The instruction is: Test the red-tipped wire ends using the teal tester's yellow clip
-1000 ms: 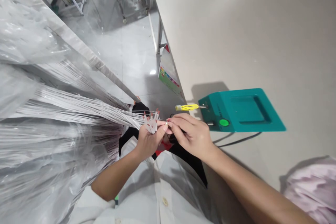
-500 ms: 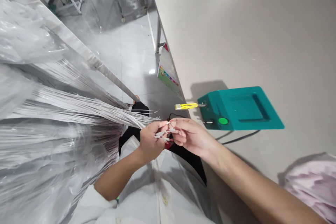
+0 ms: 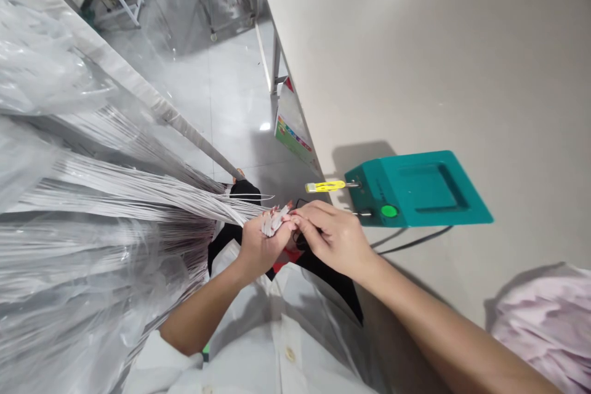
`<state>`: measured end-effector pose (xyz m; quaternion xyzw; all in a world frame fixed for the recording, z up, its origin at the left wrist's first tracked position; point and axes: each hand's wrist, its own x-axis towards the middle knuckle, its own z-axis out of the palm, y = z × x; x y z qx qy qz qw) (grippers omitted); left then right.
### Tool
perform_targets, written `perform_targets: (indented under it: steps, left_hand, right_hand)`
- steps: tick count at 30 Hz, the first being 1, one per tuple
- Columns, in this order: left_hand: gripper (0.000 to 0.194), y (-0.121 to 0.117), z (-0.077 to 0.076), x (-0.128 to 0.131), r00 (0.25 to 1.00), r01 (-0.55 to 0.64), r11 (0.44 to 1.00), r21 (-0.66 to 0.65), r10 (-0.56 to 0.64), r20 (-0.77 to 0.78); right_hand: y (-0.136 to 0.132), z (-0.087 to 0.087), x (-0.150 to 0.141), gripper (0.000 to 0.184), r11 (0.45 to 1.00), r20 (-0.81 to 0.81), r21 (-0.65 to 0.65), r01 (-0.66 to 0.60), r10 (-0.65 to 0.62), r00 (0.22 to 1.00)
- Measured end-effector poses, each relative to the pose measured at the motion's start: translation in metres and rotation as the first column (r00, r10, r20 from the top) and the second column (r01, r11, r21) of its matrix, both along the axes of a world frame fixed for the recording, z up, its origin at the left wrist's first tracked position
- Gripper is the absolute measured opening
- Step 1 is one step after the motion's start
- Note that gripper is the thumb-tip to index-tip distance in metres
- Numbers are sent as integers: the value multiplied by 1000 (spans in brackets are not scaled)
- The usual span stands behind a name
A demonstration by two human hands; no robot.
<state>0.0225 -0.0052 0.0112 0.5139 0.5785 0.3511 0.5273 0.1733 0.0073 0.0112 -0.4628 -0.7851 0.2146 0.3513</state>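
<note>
Left hand [image 3: 259,249] clenches white wires [image 3: 274,223]; right hand [image 3: 339,237] pinches beside it, catch unclear; teal box [image 3: 415,191] sits near the surface's [image 3: 443,61] left edge.

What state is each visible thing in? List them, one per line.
Left hand: closed around white wires
Right hand: fingertips pinched; anything between them unclear
Teal box: resting on the table
Green button: bright; whether lit, unclear
Pink cloth: crumpled
Plastic sheeting: wrinkled
</note>
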Motion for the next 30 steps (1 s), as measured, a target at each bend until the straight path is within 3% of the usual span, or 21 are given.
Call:
perform_targets:
  steps: [2,5,8,10,13,15,17,24,30]
  left_hand:
    - [15,2,0,-1,999,32,999,-7,-32,-42]
    - [10,7,1,0,999,-20,998,-52,18,-42]
    - [7,15,5,3,989,-136,977,-164,143,32]
    - [22,22,9,5,979,-160,962,-223,183,87]
    - [46,31,12,10,973,-143,970,-198,174,152]
    - [47,35,10,14,972,-123,974,-188,156,173]
    - [42,38,6,17,969,-103,974,-200,143,199]
    - [45,43,-6,17,949,-5,992,-127,44,311]
    - [36,48,-1,22,982,-12,996,-90,28,185]
  right_hand:
    - [-1,0,1,20,984,236,178,-27,-16,972]
    - [-1,7,5,24,954,483,286,-88,-64,873]
    - [2,19,16,18,909,525,405,-99,-143,839]
    - [7,26,27,15,861,526,504,-70,-242,816]
    - [17,31,41,24,888,680,455,-70,-295,671]
    - [23,31,46,28,917,762,391,-85,-270,589]
    - [28,31,48,29,931,798,351,-106,-238,555]
    - [48,37,48,23,947,842,269,-176,-142,520]
    - [58,35,54,25,959,816,174,-223,-14,578]
